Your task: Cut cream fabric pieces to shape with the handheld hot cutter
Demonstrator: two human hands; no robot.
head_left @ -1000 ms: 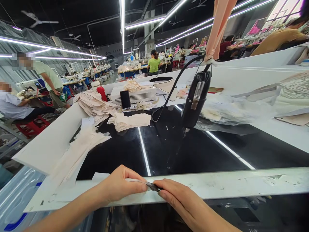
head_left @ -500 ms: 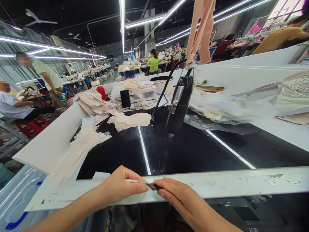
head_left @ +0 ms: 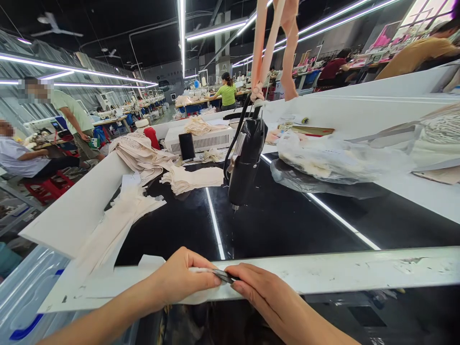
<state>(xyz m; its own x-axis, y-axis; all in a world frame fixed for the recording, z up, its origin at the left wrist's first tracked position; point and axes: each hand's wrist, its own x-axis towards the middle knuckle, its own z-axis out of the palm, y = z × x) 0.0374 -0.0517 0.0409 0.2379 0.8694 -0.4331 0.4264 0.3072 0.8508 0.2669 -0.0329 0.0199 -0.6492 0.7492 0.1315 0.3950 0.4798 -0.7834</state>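
Low over the table's front edge, my left hand (head_left: pixel 185 275) is closed in a pinch on a thin white piece (head_left: pixel 197 270), probably cloth, mostly hidden by the fingers. My right hand (head_left: pixel 264 292) grips a small dark pointed metal tool (head_left: pixel 223 276). Its narrow end reaches the left thumb and fingertips; whether it is tweezers or snips I cannot make out. Beyond the hands, a black corded handheld power tool (head_left: pixel 246 163) hangs tip down, tied by pale pink cloth strips (head_left: pixel 269 48), above the glossy black tabletop (head_left: pixel 287 225).
Cream cloth pieces (head_left: pixel 194 178) lie in stacks at the back left, near a dark phone (head_left: pixel 186 146) leaning on a white vented box (head_left: pixel 215 139). Clear plastic bags (head_left: pixel 323 158) lie at the right. Farther off, people sit and stand near sewing machines.
The hanging power tool has swung to the left, with its cloth strips. Both hands stay nearly in place, the right shifting very slightly left.
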